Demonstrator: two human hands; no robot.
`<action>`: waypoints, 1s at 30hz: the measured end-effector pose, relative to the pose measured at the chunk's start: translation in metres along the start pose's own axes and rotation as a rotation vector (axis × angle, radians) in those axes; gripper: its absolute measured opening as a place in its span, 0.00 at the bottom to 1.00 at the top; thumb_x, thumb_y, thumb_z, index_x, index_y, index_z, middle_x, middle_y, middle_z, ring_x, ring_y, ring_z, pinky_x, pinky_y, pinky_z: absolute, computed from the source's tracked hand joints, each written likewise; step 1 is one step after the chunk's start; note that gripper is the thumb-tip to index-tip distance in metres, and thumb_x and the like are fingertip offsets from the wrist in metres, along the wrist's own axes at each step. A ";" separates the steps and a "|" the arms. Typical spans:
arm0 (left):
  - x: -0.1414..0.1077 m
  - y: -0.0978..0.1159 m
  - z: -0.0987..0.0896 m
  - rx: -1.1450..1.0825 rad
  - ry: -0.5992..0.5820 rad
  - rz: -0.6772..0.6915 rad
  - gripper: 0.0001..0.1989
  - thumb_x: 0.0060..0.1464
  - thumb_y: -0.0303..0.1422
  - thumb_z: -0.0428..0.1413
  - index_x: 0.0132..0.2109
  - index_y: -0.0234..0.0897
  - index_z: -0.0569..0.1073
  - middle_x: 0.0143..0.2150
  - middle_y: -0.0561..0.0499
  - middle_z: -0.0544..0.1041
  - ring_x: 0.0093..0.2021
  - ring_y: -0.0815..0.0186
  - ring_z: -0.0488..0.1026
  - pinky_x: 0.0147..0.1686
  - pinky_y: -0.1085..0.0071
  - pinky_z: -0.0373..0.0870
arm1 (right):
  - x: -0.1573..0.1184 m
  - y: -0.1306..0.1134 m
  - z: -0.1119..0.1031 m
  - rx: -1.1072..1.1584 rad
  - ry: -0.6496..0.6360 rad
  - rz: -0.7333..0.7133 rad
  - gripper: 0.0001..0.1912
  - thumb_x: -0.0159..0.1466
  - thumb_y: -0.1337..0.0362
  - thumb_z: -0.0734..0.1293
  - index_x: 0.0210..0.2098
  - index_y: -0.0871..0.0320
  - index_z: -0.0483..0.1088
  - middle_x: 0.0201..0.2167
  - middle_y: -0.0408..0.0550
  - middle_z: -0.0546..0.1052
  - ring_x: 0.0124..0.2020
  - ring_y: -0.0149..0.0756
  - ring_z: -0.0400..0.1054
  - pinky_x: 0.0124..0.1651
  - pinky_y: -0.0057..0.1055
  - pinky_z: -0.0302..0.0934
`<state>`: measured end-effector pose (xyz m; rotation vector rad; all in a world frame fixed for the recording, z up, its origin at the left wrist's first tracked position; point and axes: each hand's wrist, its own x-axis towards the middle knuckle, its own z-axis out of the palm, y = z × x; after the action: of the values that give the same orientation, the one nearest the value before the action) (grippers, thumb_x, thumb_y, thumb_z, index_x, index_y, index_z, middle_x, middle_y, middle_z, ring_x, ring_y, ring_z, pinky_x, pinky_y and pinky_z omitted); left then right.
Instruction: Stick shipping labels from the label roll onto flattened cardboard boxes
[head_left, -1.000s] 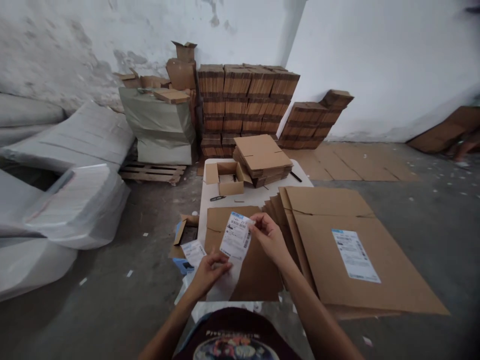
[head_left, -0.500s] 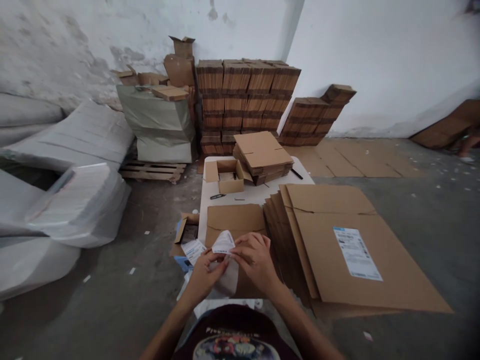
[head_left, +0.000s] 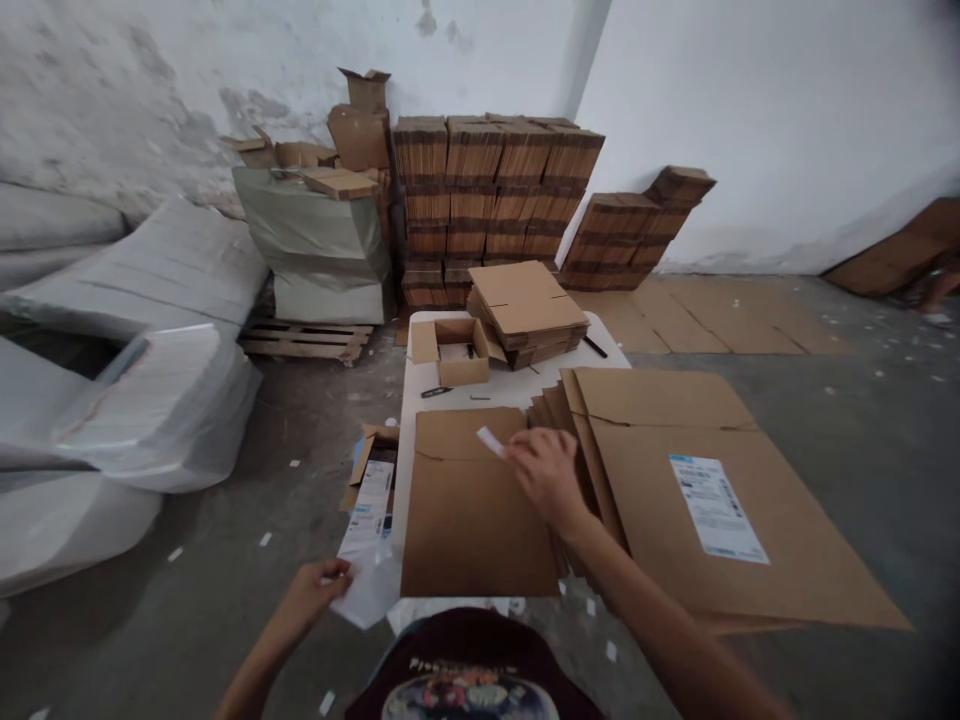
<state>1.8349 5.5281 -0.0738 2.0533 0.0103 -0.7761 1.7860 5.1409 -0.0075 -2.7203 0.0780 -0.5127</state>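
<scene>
Pinching with left hand (head_left: 311, 595), fingers closed, backing paper (head_left: 367, 595) just right of it, below printed labels (head_left: 371, 500); holding loose label (head_left: 490, 440) left of right hand (head_left: 551, 475), in closed fingertips, over cardboard (head_left: 472, 530); apparently between peeling and sticking, calling for flat placement; unlike half a second ago, spread apart, not meeting

Warehouse packing area: cardboard stacks (head_left: 491, 200), wooden pallet (head_left: 307, 340), plastic-wrapped bundle (head_left: 157, 400), printed labels (head_left: 370, 508), stained wall (head_left: 172, 85), grey floor (head_left: 300, 420).

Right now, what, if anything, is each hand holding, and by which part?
The left hand holds the label strip by its left edge; the right hand holds a white slip by one end.
</scene>
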 end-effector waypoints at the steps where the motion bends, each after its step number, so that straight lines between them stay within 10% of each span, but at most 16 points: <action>1: 0.001 -0.004 -0.002 -0.020 0.008 -0.012 0.14 0.35 0.41 0.60 0.27 0.35 0.80 0.22 0.50 0.77 0.26 0.59 0.70 0.29 0.70 0.62 | -0.014 -0.002 0.014 0.014 -0.099 -0.061 0.11 0.67 0.64 0.59 0.40 0.51 0.74 0.46 0.48 0.74 0.51 0.41 0.60 0.55 0.45 0.41; 8: 0.009 -0.002 0.024 -0.094 -0.017 0.007 0.14 0.35 0.41 0.60 0.27 0.34 0.80 0.24 0.50 0.77 0.27 0.60 0.69 0.31 0.70 0.62 | -0.112 0.005 0.109 0.115 -0.438 -0.096 0.08 0.58 0.70 0.69 0.32 0.48 0.75 0.41 0.42 0.78 0.47 0.37 0.67 0.54 0.42 0.50; 16: 0.015 -0.001 0.045 -0.142 -0.043 -0.008 0.20 0.33 0.39 0.62 0.36 0.32 0.80 0.23 0.52 0.72 0.25 0.64 0.67 0.29 0.71 0.61 | -0.105 0.006 0.119 0.129 -0.455 0.188 0.23 0.57 0.60 0.68 0.53 0.47 0.68 0.58 0.45 0.68 0.61 0.39 0.56 0.66 0.43 0.36; 21: 0.022 0.000 0.066 -0.172 -0.084 -0.012 0.30 0.33 0.37 0.63 0.47 0.28 0.76 0.19 0.56 0.68 0.21 0.67 0.64 0.26 0.73 0.59 | -0.084 0.018 0.138 0.016 -0.297 0.679 0.45 0.56 0.53 0.66 0.65 0.71 0.47 0.67 0.69 0.45 0.68 0.57 0.36 0.64 0.55 0.32; 30: 0.020 -0.004 0.095 -0.246 -0.175 0.042 0.19 0.32 0.30 0.63 0.38 0.36 0.81 0.30 0.48 0.79 0.33 0.57 0.72 0.37 0.66 0.66 | -0.117 0.018 0.126 0.190 -0.148 0.977 0.37 0.55 0.47 0.59 0.55 0.70 0.63 0.50 0.71 0.71 0.54 0.57 0.65 0.52 0.48 0.59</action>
<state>1.8006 5.4525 -0.1245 1.7444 -0.0338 -0.8808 1.7232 5.1820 -0.1633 -2.1599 1.1639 -0.0174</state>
